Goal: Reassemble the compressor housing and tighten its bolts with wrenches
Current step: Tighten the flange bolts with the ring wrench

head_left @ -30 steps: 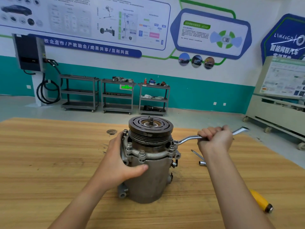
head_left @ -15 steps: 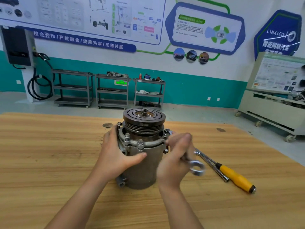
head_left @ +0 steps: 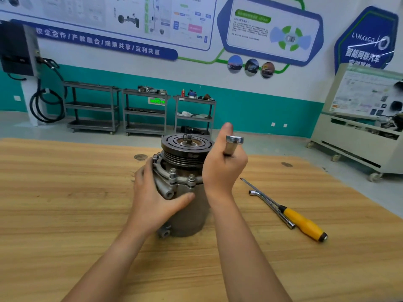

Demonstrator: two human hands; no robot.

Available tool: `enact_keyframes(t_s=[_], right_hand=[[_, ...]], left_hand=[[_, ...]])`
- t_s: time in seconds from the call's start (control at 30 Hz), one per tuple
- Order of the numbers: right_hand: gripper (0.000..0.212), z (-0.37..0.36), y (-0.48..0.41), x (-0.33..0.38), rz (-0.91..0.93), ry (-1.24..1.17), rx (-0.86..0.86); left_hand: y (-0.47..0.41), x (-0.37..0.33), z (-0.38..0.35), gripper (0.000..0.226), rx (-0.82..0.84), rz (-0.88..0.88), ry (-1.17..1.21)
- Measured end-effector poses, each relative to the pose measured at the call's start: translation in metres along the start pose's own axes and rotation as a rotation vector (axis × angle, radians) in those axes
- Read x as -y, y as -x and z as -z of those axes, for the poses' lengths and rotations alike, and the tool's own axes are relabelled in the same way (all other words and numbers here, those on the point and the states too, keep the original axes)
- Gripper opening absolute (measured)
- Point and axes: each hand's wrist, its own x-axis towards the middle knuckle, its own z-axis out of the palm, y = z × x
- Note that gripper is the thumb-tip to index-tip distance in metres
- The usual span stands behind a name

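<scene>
Wooden bench (head_left: 65, 214) carried the compressor (head_left: 185, 214) upright at mid-frame, its pulley (head_left: 187, 149) on top. Our left grip (head_left: 152, 197) wrapped its left flank, fingers curled behind and thumb laid across the front below the bolts (head_left: 172, 172). Our right grip (head_left: 222, 171), just right of the pulley, was closed round a wrench (head_left: 233, 143) whose ring end stood above the fist. Right of centre, a yellow-handled screwdriver (head_left: 303, 223) and a bent spanner (head_left: 270, 205) lay side by side.
</scene>
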Motion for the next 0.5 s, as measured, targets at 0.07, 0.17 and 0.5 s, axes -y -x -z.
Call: enact_keyframes(t_s=[0.07,0.17,0.5], right_hand=[[0.043,0.003,-0.001,0.002,-0.116,-0.093,-0.091],[0.053,0.010,-0.016,0.015,-0.215,-0.371,-0.293],[0.047,0.072,-0.079,0.005,-0.672,-0.767,-0.403]], left_hand=[[0.004,0.006,0.005,0.112,0.034,-0.022,0.061],[0.004,0.013,0.011,0.099,0.035,-0.043,0.104],[0.012,0.018,0.001,0.087,-0.055,-0.139,0.037]])
